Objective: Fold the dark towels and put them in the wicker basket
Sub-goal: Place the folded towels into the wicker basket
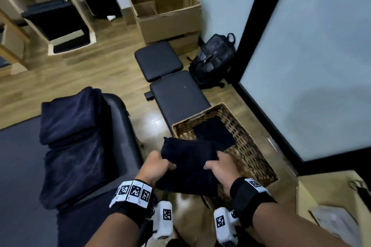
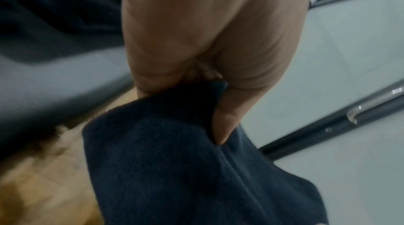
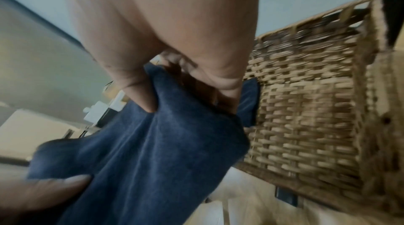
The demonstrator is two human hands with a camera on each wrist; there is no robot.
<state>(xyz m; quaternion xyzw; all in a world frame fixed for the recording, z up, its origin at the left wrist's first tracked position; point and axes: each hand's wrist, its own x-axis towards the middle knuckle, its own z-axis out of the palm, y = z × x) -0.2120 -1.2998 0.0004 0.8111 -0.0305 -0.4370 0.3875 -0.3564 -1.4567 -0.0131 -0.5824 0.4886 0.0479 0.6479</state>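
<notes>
- Only the head view took in the whole scene: a folded dark navy towel [image 1: 188, 168] held between both hands at the near left corner of the rectangular woven wicker basket [image 1: 251, 146], which stood on the wooden floor.
- That same view showed another folded dark towel [image 1: 214, 132] already lying inside the basket, and a pile of dark navy towels [image 1: 74, 142] on the black padded table [image 1: 18, 166] to the left.
- The left wrist view showed, up close, the left hand [image 2: 207, 47] with its thumb [image 2: 227, 121] pressed into the cloth, pinching the towel's edge.
- The right wrist view showed the right hand [image 3: 170, 38] gripping the towel's other edge, the basket's woven wall just beside it.
- A black padded bench [image 1: 176, 98] stood just beyond the basket, a black backpack [image 1: 214, 60] against the wall and an open cardboard box [image 1: 166, 10] farther back.
- The towel hid the basket's near left corner from the head camera.
</notes>
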